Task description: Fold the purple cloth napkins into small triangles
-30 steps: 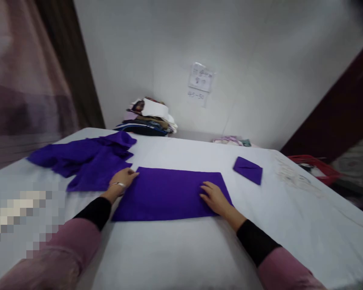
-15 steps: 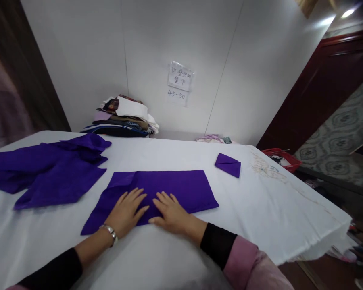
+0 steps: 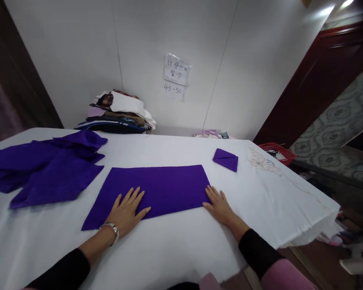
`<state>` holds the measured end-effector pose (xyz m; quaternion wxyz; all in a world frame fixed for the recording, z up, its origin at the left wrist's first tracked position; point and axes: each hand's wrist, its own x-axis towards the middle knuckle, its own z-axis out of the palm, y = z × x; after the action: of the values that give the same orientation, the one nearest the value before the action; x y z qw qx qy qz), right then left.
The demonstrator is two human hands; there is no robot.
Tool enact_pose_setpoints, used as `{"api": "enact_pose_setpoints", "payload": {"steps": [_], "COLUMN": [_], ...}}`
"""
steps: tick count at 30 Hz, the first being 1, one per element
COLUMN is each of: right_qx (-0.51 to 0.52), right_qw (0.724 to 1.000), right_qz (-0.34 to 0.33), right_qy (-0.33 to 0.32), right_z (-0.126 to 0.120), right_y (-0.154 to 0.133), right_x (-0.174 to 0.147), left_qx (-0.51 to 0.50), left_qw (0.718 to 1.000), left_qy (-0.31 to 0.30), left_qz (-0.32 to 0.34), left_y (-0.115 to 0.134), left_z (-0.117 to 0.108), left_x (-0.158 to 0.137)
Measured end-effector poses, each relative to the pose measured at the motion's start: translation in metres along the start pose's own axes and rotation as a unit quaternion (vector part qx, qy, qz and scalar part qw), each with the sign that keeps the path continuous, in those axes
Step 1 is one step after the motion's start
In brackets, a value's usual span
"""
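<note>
A purple cloth napkin [image 3: 166, 187], folded into a long rectangle, lies flat on the white tablecloth [image 3: 157, 257] in front of me. My left hand [image 3: 125, 213] rests palm down on its near edge, left of the middle, with fingers spread. At the napkin's right end, my right hand [image 3: 219, 205] lies flat with its fingertips on the near corner. Neither hand grips anything. Beyond it to the right sits a small folded purple napkin [image 3: 226, 160]. Several loose purple napkins [image 3: 54, 169] are heaped at the left.
Against the wall at the back stands a pile of folded clothes [image 3: 117, 112]. Handwritten paper signs [image 3: 176, 74] hang on the wall. A red basket [image 3: 286, 157] is beyond the table's right edge. Embroidery [image 3: 263, 161] marks the tablecloth at right.
My right hand has slid right from the napkin's middle to its right end. The crease at the napkin's upper left has been smoothed flat. My left hand stays nearly in place.
</note>
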<state>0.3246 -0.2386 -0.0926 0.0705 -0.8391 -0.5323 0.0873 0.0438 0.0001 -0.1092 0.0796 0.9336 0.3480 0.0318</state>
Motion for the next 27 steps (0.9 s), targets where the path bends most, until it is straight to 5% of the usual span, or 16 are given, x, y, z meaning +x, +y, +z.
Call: {"api": "enact_pose_setpoints", "payload": {"steps": [3,5,8,12,17,20,27], "right_qx": [-0.029,-0.035,-0.02,0.012,0.017,0.005,-0.062], "right_qw": [0.997,0.996,0.995,0.981,0.971,0.975,0.998], "right_qz": [0.069,0.056,-0.048,-0.192,-0.236,-0.218,-0.013], "right_qy": [0.03,0.064,0.082,0.02,-0.03,-0.031,0.022], "right_z": [-0.006,-0.007,-0.004,0.011,0.025,0.028,0.023], "right_y": [0.03,0.021,-0.027,-0.116,-0.173,-0.147,-0.005], "right_x": [-0.018,-0.02,-0.008,0.02,0.045,0.045,0.013], "left_qx": [-0.011,-0.022,-0.048,-0.054,-0.032,-0.021,0.033], "left_qw": [1.0,1.0,0.998,0.998,0.999,0.998,0.985], "left_qy": [0.01,0.004,-0.021,0.005,0.038,0.024,0.023], "left_qz": [0.0,-0.003,-0.017,-0.026,-0.021,-0.054,-0.167], "left_y": [-0.001,0.0,0.006,0.023,0.021,-0.007,-0.087], "left_z": [0.003,0.0,-0.01,-0.02,-0.011,-0.011,-0.03], "left_x": [0.002,0.003,0.001,0.0,-0.001,-0.01,-0.041]}}
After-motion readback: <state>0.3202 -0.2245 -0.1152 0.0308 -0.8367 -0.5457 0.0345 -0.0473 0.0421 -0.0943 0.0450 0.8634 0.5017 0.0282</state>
